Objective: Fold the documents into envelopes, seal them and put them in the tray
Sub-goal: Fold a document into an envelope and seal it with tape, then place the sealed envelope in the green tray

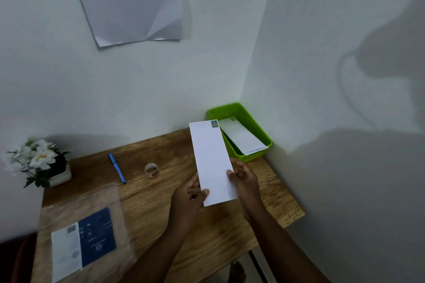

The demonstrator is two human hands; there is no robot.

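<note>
Both hands, left hand (192, 193) and right hand (241, 179), pinch envelope (212, 161) near edge; light, probably flexes; tray (255, 126) at 1 o'clock.

Blurred print on plastic-sleeved document (92, 234), unreadable.

1 long white envelope (212, 161), stamped at its far right corner, is held face-up above the wooden table, its far end just beside the green tray (250, 119) standing in the table's far right corner, where 1 more stamped white envelope (241, 136) lies tilted against the near wall.
</note>
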